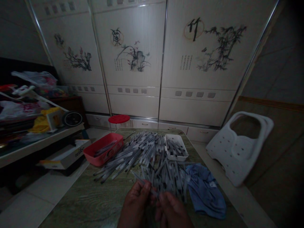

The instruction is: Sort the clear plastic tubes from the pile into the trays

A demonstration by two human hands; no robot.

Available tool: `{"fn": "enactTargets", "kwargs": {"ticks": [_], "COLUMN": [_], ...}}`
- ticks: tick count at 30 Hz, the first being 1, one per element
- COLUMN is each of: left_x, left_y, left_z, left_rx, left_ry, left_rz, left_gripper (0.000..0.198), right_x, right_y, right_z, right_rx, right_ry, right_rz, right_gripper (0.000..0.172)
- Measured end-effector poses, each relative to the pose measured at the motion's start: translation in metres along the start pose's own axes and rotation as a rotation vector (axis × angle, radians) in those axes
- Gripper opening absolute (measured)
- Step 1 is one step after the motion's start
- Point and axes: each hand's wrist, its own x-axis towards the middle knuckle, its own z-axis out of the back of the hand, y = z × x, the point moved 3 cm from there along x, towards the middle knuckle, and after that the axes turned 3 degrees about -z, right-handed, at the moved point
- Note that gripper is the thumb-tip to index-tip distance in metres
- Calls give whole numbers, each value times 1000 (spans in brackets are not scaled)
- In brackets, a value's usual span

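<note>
My left hand [137, 199] and my right hand [172, 209] are close together over the near part of the table. A slim, translucent pen [138, 178] lies pinched between the left thumb and fingers, its tip pointing up and left. The right thumb and fingers close on the pen's near end, though the dim light blurs the exact grip. Just beyond the hands spreads a loose heap of similar pens [169, 177], clear with dark ends. Farther back, a larger pile of pens [140, 147] covers the middle of the table.
A red plastic box [98, 161] holding some pens stands at the back left. At the back right sits a white tray [178, 158] of pens. A blue cloth [206, 193] lies on the wooden-look table [76, 202]. Beyond are a red stool [119, 119] and a white folded plastic item [239, 152].
</note>
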Motion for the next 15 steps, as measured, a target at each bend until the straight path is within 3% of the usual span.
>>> {"fn": "enactTargets", "kwargs": {"ticks": [3, 7, 12, 15], "left_x": [2, 3, 1, 1], "left_y": [1, 4, 2, 5], "left_z": [2, 2, 2, 1], "left_rx": [17, -24, 19, -9], "left_ry": [-19, 5, -1, 16], "left_rz": [-34, 0, -26, 6], "left_gripper": [34, 34, 34, 35], "right_x": [2, 5, 4, 6], "right_y": [1, -4, 1, -4], "right_z": [5, 7, 6, 5], "right_rx": [-18, 12, 97, 159], "right_ry": [-18, 80, 49, 82], "right_rz": [57, -67, 50, -74], "right_gripper": [72, 79, 69, 74]}}
